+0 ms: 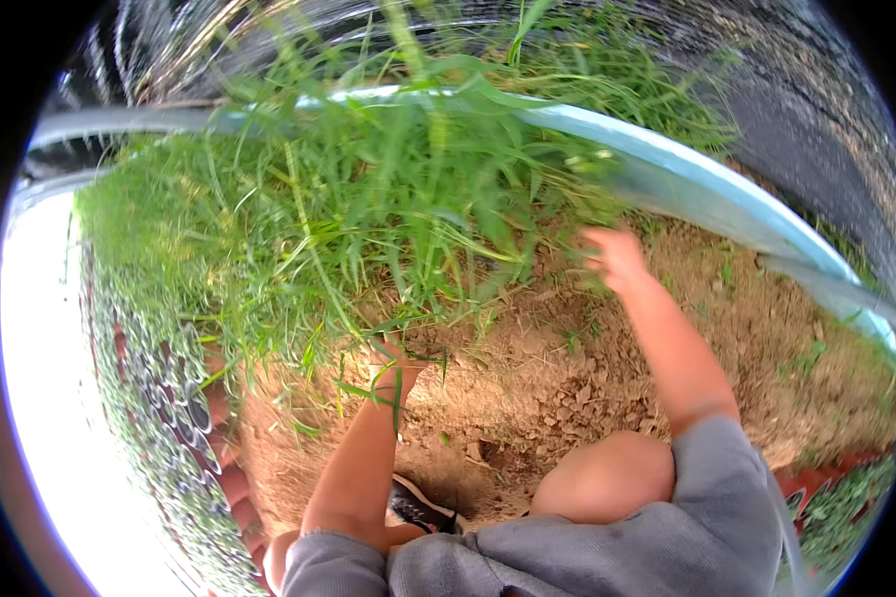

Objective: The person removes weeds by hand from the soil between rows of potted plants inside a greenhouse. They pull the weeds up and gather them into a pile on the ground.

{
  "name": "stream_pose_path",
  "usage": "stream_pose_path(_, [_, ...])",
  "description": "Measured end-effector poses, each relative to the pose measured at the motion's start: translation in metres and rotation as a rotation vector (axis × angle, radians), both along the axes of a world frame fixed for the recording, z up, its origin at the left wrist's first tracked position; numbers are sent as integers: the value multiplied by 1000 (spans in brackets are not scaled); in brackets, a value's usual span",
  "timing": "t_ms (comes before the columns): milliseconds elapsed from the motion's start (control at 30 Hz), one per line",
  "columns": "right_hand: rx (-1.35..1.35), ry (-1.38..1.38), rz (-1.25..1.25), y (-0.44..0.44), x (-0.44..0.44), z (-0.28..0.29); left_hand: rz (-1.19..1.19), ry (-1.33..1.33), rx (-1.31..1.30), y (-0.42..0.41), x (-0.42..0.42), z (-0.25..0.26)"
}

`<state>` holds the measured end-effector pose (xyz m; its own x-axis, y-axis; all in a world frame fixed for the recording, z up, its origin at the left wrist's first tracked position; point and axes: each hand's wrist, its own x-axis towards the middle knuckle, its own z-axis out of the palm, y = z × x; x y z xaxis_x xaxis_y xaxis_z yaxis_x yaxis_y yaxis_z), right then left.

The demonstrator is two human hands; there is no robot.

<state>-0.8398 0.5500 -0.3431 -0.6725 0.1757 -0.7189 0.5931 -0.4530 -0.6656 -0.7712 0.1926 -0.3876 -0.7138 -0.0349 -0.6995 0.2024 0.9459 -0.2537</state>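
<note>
My left hand (397, 364) is low at the near edge of a dense patch of tall green grass (388, 194). Its fingers appear closed around several long grass blades (398, 407), which stick out over the hand and wrist. My right hand (618, 257) is raised at the right side of the patch, beside its leafy stems, and is blurred by motion. Whether those fingers hold any stems cannot be made out. Between both arms lies loose, crumbly brown soil (567, 388), partly bare and strewn with clods.
A pale blue curved edging or pipe (687, 157) runs behind the grass, with dark sheeting (806, 157) beyond. Rows of potted plants (183, 418) stand on reddish ground at the left; more foliage (847, 500) is at lower right. My bent knee (608, 477) and dark shoe (422, 507) are close below.
</note>
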Motion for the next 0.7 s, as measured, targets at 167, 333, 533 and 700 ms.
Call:
stream_pose_path(167, [534, -22, 473, 7, 7, 27, -184, -40, -213, -19, 16, -42])
stream_pose_path(333, [1250, 406, 1248, -97, -50, -3, -43, -35, -66, 1, 6, 12])
stream_pose_path(533, [235, 894, 678, -153, -123, -76, -73, 91, -21, 9, -2, -21])
stream_pose_path(700, [398, 304, 613, -203, -147, -39, -18, 35, -44, 0, 11, -20])
